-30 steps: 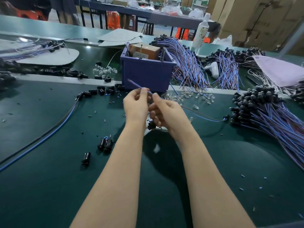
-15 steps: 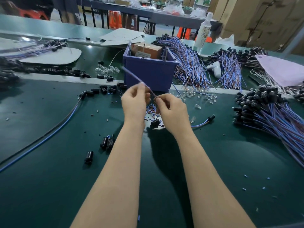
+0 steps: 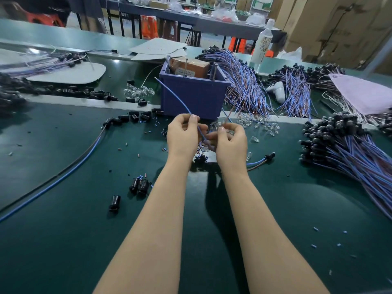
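Blue wire: pinched by left hand fingers above the desk's middle, before the purple bin. Right hand fingers pinch, seemingly, a brown lead. Risk: loose pinch, ends slip apart.

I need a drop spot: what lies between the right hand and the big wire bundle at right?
Head view: loose clear bulbs and a short wired black socket lie between the right hand and the wire bundle; otherwise bare green mat.

On your table, the bin stands behind the wire; bundles lie right, loose caps left.
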Demonstrator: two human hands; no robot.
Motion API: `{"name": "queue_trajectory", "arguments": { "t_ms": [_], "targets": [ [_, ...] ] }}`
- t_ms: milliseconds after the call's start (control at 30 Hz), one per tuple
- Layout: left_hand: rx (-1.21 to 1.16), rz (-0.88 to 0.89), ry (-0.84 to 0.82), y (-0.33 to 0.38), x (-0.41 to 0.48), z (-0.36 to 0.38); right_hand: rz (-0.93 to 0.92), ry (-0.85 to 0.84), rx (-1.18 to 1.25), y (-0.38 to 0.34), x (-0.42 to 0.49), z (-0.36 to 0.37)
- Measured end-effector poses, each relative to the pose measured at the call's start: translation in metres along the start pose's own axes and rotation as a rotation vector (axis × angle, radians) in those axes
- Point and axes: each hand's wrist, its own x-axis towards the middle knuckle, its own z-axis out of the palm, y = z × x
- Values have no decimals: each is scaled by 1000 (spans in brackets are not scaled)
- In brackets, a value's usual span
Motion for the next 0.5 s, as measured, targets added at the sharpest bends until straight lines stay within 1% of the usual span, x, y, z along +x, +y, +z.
{"name": "queue_trajectory", "arguments": {
  "t_ms": [100,267,333,500],
  "targets": [
    [50,43,75,-2,3,-3,-70,-3,-70,-1,-3,0],
    [93,67,43,-3,4,-2,-200,-68,-242,-1,-6,1],
    [101,62,31,-5,5,-2,-216,-91,-282,1,-6,2],
    [97,51,21,-7,7,-4,-192,-92,-268,5,-2,1]
  ]
}}
